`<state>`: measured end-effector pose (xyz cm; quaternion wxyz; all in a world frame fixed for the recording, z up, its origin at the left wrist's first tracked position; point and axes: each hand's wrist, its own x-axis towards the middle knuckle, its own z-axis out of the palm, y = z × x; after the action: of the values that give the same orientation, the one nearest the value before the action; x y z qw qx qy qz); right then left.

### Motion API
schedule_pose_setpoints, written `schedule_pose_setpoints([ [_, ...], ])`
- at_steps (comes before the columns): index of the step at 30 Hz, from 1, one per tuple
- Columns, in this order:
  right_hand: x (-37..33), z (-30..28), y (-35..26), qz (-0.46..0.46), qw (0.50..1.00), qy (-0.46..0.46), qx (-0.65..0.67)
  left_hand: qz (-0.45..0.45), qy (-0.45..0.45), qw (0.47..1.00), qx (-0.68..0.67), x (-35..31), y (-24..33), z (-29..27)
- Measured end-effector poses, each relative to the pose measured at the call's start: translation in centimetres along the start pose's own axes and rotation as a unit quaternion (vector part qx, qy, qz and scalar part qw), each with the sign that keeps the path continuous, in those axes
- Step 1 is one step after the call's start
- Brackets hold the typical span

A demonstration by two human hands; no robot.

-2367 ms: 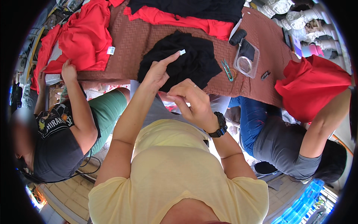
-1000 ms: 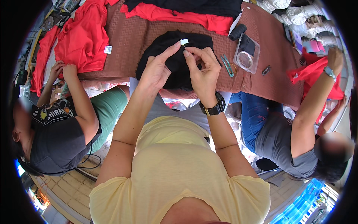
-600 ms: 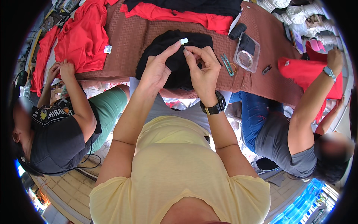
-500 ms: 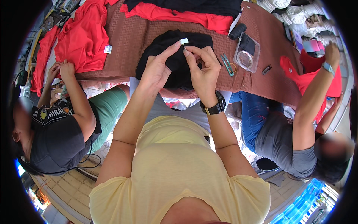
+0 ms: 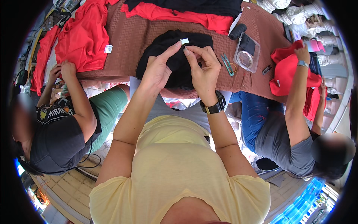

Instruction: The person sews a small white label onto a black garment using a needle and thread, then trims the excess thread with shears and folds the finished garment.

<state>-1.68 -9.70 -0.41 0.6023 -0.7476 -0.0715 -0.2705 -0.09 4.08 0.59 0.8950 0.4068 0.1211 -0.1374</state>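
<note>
A black garment (image 5: 160,43) lies bunched on the table in front of me, with a small white label (image 5: 185,41) standing up at its upper middle. My left hand (image 5: 158,69) is closed, thumb and forefinger pinching the garment right beside the label. Just below the label, my right hand (image 5: 205,71) pinches a thin, needle-like thing between thumb and forefinger, too fine to make out fully. The two sets of fingertips are almost touching. To the right of the garment lie teal thread snips (image 5: 226,64).
A clear plastic box (image 5: 257,63), a black thread spool (image 5: 237,31) and a small dark object (image 5: 266,70) sit to the right. Red garments (image 5: 80,41) cover the left, beside a co-worker. Another co-worker at right handles a red garment (image 5: 292,69). Folded clothes lie at the back.
My hands hold nearly the same pose at the label. The co-worker on the right has brought the red garment leftward and spread it over the table's edge.
</note>
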Motion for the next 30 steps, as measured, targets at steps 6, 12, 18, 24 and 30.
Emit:
schedule_pose_setpoints([
  [6, -0.2, 0.4, 0.8, 0.031, 0.999, 0.004, 0.040, 0.012, 0.010, 1.000, 0.007, 0.2, -0.4, -0.3],
  [12, -0.3, 0.4, 1.2, 0.069, 0.995, 0.001, 0.070, 0.020, 0.013, 0.999, 0.031, 0.0, -0.6, -0.2],
  [18, -0.5, 0.3, 1.6, 0.080, 0.992, -0.011, 0.102, 0.032, 0.012, 0.999, 0.038, -0.1, -0.7, -0.1],
  [24, -0.4, 0.0, 1.5, 0.087, 0.991, -0.039, 0.092, 0.027, 0.016, 0.999, 0.034, 0.5, -0.5, -0.4],
  [30, -0.2, 0.2, 1.4, 0.076, 0.993, -0.046, 0.078, 0.029, 0.011, 0.999, 0.025, 1.1, -0.5, -0.8],
])
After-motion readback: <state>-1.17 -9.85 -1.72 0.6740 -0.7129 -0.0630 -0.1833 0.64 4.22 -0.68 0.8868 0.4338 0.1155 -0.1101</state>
